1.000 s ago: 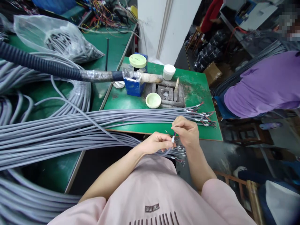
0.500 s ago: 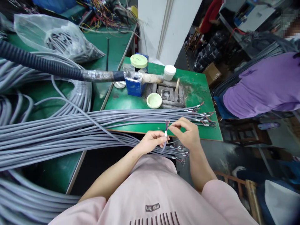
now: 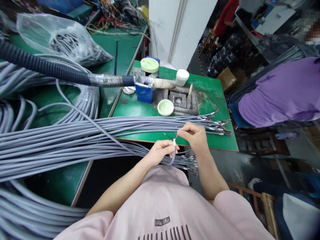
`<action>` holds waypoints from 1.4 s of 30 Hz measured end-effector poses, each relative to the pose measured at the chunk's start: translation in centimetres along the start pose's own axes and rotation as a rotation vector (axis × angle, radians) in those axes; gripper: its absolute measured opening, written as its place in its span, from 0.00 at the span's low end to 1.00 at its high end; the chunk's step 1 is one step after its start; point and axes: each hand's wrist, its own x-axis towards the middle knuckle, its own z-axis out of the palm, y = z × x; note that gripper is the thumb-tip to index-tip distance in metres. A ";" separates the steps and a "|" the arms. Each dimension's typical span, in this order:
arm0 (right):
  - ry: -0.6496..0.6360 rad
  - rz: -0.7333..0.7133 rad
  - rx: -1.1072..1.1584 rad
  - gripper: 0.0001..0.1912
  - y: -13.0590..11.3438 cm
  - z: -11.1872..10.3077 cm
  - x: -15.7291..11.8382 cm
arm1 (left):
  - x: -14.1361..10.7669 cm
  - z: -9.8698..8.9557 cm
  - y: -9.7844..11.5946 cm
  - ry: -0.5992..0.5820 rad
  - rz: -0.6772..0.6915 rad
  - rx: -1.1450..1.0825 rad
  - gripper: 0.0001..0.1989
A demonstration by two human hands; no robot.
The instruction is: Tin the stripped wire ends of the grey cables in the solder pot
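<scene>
Between the fingers of my left hand [image 3: 162,151] is one grey cable [image 3: 173,157], its end pointing up and away from me. A white band [image 3: 174,142] wraps the cable near that end. Thin coloured wires [image 3: 175,136] fan out above the band, and a dark one sticks out to the left. The thumb and forefinger of my right hand [image 3: 193,136] pinch some of these wires; the fingertips partly hide them. Behind my hands, a bundle of grey cables [image 3: 140,124] lies across the green table, with stripped ends [image 3: 220,126] at the right.
A small square pot [image 3: 178,100] is set in the table, with a hose nozzle [image 3: 163,83] on a blue block beside it. Nearby stand a pale green dish [image 3: 165,107] and a white jar [image 3: 182,77]. A person in purple [image 3: 280,91] is at the right.
My right hand has moved left and now pinches the wires, which were fanned upward beside its fingertips before. One dark wire now points left. My left hand keeps its hold on the cable.
</scene>
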 end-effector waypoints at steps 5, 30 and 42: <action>0.141 -0.114 -0.191 0.05 -0.1 -0.2 -0.7 | 0.4 -0.4 0.7 0.105 0.016 -0.161 0.20; -0.013 0.010 -0.026 0.04 -0.9 0.0 0.8 | 0.9 0.1 0.4 0.143 0.187 0.143 0.15; 0.127 -0.039 0.089 0.07 -0.8 0.4 1.4 | 0.8 0.3 0.7 0.155 0.252 0.248 0.13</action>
